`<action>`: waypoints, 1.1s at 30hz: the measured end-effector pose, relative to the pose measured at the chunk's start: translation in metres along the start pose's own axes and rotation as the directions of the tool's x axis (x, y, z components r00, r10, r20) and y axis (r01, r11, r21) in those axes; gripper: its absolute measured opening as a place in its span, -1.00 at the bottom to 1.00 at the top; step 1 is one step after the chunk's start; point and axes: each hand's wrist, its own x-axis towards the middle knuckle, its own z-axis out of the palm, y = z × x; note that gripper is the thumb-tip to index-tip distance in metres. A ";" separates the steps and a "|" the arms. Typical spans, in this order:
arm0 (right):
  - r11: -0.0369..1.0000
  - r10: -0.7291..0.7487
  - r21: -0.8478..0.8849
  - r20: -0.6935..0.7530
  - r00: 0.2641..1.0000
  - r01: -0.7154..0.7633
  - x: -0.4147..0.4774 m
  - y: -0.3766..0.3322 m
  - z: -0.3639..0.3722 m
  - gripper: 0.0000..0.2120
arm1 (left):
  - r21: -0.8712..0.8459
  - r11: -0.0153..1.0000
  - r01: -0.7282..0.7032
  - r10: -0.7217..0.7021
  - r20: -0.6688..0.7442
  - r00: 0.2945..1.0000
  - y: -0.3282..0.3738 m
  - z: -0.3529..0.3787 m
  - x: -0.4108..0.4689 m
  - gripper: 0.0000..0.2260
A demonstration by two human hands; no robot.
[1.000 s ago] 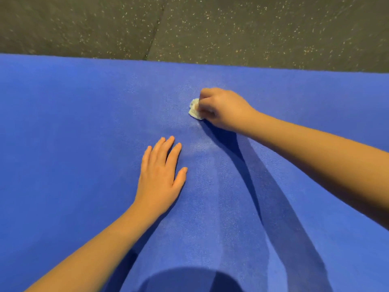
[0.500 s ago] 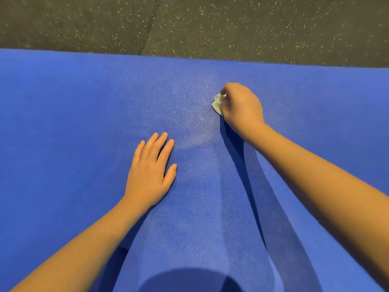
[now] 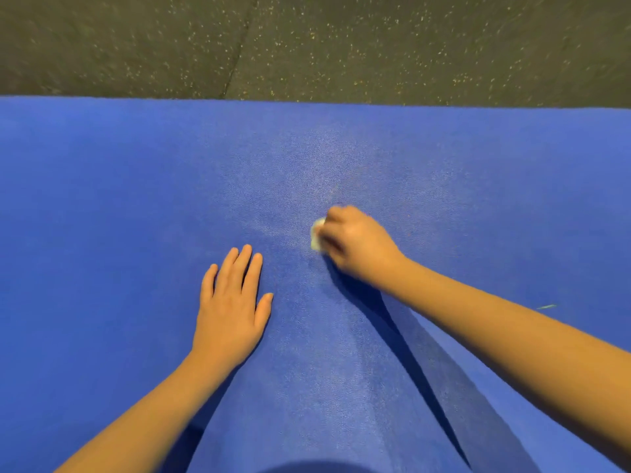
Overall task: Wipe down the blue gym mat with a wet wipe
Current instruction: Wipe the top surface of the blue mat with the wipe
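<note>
Our right hand (image 3: 355, 244) grips the crumpled wet wipe (image 3: 317, 237) on the blue gym mat (image 3: 119, 206); our left hand (image 3: 232, 302) lies flat beside. The small wad may miss patches.

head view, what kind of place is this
Probably a gym or exercise room: a large blue textured mat lies on dark speckled flooring of the rubber-tile kind, seam visible, and the right hand holds a crumpled white wipe against the mat.
</note>
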 end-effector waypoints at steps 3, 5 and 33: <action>0.981 -0.183 -0.022 0.227 0.957 0.193 -0.019 -0.002 -0.008 -0.96 | 0.025 1.000 -0.008 0.008 0.016 1.000 0.001 -0.002 0.002 -0.46; 0.996 -0.006 -0.084 0.080 0.997 0.013 -0.016 0.014 -0.012 -0.95 | 0.025 1.000 -0.004 0.003 0.024 1.000 0.001 -0.003 0.003 -0.46; 0.991 -0.003 0.135 0.187 0.982 -0.022 -0.121 -0.101 0.019 -0.85 | -0.216 0.965 0.149 -0.109 0.187 0.976 0.006 -0.014 -0.124 -0.21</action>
